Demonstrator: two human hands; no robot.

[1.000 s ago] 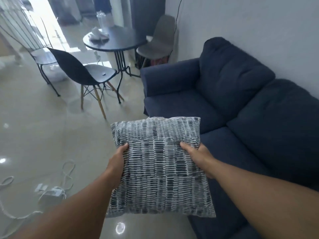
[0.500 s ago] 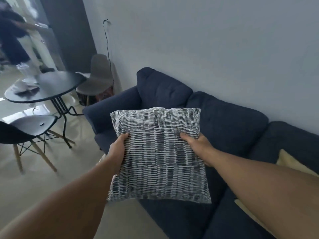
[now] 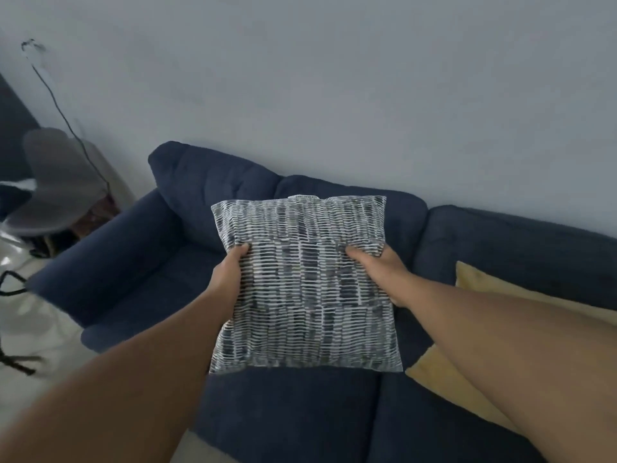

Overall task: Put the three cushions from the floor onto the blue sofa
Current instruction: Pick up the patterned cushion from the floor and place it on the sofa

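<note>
A: What is the left hand [image 3: 229, 275] doing?

B: It is closed on the left edge of the striped cushion [image 3: 305, 289]. The thumb lies on top and presses a dent into the cloth. The other fingers are tucked under, so I cannot see them.

A: And the right hand [image 3: 382, 269]?

B: It does the same on the right edge. The thumb is on top and the cloth is bunched up under it. Its other fingers are hidden too.

A: So both hands hold one cushion?

B: Yes. It is grey and white with lots of little dark lines. A small white tag [image 3: 304, 197] sticks out at its top edge.

A: Where is the cushion?

B: It is up in the air in front of the blue sofa [image 3: 117, 262]. Its top edge is in front of the back pillows. Its bottom edge hangs above the seat. I cannot tell if it touches the sofa anywhere.

A: Is anything on the sofa?

B: A yellow cushion [image 3: 444, 372] lies on the seat to the right. The right arm covers part of it.

A: What else is near?

B: A grey chair [image 3: 56, 185] stands by the sofa's armrest on the left. A thin black cord [image 3: 63, 115] runs down the pale wall [image 3: 334, 95] behind the chair.
</note>
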